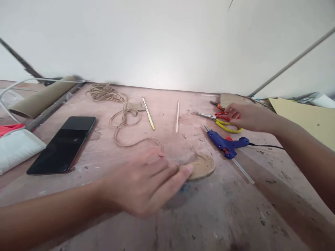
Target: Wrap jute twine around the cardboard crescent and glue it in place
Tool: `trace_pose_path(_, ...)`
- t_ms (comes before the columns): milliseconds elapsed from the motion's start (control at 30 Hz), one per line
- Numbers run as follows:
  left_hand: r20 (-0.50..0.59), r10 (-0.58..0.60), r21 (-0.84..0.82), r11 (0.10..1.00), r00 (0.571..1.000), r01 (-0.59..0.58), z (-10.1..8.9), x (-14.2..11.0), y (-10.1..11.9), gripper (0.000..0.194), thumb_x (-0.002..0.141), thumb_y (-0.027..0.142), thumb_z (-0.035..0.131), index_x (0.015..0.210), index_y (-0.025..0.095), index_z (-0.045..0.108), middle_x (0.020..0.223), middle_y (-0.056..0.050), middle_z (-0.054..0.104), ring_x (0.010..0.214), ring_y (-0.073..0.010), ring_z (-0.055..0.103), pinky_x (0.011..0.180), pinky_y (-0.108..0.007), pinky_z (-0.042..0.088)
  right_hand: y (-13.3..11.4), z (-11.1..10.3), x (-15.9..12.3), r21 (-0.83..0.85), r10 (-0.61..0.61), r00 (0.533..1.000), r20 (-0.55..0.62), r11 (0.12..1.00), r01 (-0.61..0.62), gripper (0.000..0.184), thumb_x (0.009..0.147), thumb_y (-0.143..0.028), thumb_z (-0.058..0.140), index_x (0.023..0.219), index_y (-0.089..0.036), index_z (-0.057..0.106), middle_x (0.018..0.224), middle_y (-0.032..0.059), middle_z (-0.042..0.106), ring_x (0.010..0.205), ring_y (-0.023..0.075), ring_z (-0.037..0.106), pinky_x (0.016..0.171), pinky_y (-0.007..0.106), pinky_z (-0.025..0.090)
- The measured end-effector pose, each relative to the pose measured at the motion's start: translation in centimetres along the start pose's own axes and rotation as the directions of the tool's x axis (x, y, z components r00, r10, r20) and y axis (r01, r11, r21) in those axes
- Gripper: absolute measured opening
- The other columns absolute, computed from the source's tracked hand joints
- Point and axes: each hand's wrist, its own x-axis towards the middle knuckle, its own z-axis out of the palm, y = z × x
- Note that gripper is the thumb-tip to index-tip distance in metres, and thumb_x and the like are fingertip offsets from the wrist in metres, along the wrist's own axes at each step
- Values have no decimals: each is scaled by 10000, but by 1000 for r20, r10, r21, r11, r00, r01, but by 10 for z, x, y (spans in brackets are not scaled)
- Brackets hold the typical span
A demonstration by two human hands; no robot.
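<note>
My left hand (146, 181) is closed on a small rounded piece of cardboard (201, 167), pinching it between thumb and fingers just above the table. Rows of twine line the cardboard's curved right edge. A loose length of twine (136, 142) runs from near my left fingers back to the far left. My right hand (234, 113), slightly blurred, reaches to the scissors (227, 126) with red and yellow handles, its fingers curled at the red handle. Just in front of them lies a blue glue gun (225, 142) with a clear glue stick in its back.
A black phone (64, 144) lies at the left, near a cardboard tube (44, 97). Behind are a twine bundle (104, 93), a yellow patterned pencil-like stick (148, 114) and a thin pale stick (177, 116). A yellowish sheet (306, 118) lies far right. A white wall (162, 42) bounds the table.
</note>
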Motion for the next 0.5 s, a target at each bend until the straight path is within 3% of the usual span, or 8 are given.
trace_pose_path(67,-43,-272,-144,954,961,264,-5,-6,0,347,1048,61,628,1368,177,694,968,-7,847,779,-167,728,877,-364,506,7,2,-15,53,-2,998,67,999,-2,274,1049,-392,696,1201,-183,787,1143,196,874,947,333,812,781,422,567)
trace_pose_path(133,-6,-455,-231,867,890,442,-7,-8,3,245,1020,80,644,1204,225,717,831,56,779,687,-145,675,856,-339,488,8,7,-24,91,9,997,75,996,-16,349,1062,-388,682,1334,-176,739,1224,216,857,1002,351,809,783,423,549)
trace_pose_path(200,62,-556,-320,776,829,544,-8,-7,6,106,1021,143,662,978,232,700,804,45,743,701,-150,674,788,-309,494,5,12,-26,121,39,997,67,992,-47,392,1027,-366,721,1361,-161,697,1107,204,849,904,340,787,733,414,513)
trace_pose_path(233,90,-607,-376,713,789,592,-7,-7,8,148,1026,178,671,888,229,666,844,23,747,748,-158,697,758,-290,511,4,15,-24,136,54,997,62,989,-62,405,1000,-368,755,1343,-162,687,1012,177,835,834,324,761,705,405,488)
trace_pose_path(333,145,-768,-524,476,624,707,-3,-9,11,242,1054,297,707,836,220,634,1015,-48,784,866,-193,776,676,-253,583,0,18,-14,181,112,994,17,977,-113,471,968,-477,808,1303,-189,647,825,98,755,728,292,677,683,394,435)
trace_pose_path(433,200,-877,-617,233,436,751,1,-18,10,257,1098,438,722,991,205,748,960,-73,847,803,-225,826,657,-278,651,-8,13,-8,254,169,985,-38,955,-154,615,951,-660,785,1334,-226,578,829,76,731,750,295,668,701,405,461)
trace_pose_path(500,247,-909,-655,99,336,749,2,-24,8,342,1087,525,756,1086,189,817,969,-103,892,814,-248,854,696,-301,694,-20,5,-11,315,176,983,-48,937,-152,703,910,-771,767,1342,-259,554,866,69,737,768,292,683,693,405,498)
